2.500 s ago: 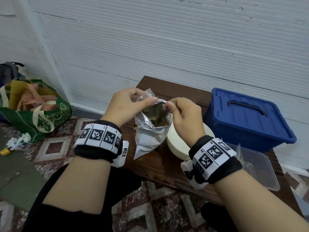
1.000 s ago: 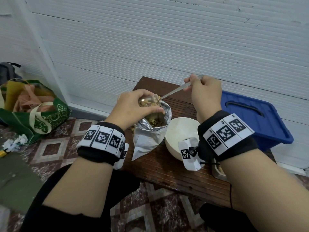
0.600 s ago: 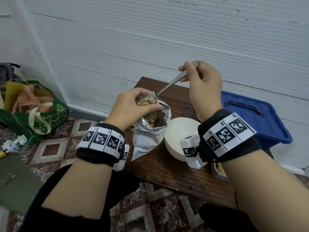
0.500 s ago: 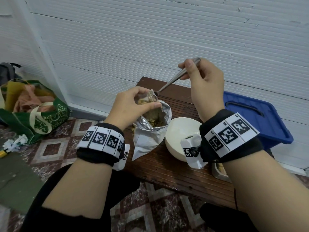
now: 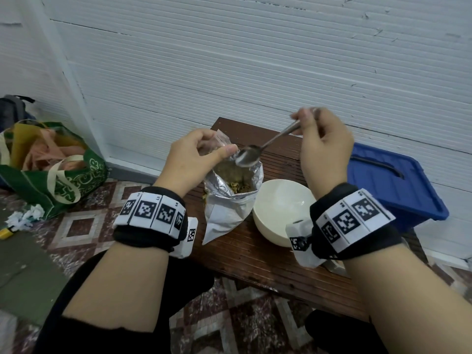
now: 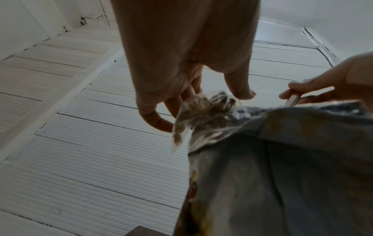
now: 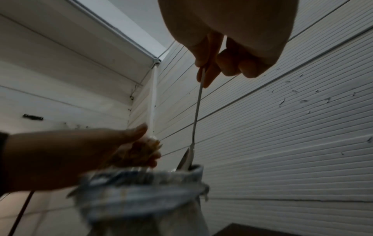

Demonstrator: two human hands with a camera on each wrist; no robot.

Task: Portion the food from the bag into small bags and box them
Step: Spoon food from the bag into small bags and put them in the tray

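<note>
A silver foil food bag stands open on the brown table, with brownish food inside. My left hand pinches a small clear bag partly filled with food, just above the foil bag's mouth; the same small bag shows between thumb and fingers in the left wrist view. My right hand grips the handle of a metal spoon, whose empty bowl hangs over the foil bag's opening. In the right wrist view the spoon hangs down to the foil bag.
A white bowl stands right of the foil bag. A blue lidded box sits at the table's right end. A green shopping bag and crumpled paper lie on the tiled floor at left. A white panelled wall runs behind.
The spoon's bowl has come out of the small bag, empty, and now hangs over the foil bag. My right hand has dropped lower. The left hand keeps holding the small bag.
</note>
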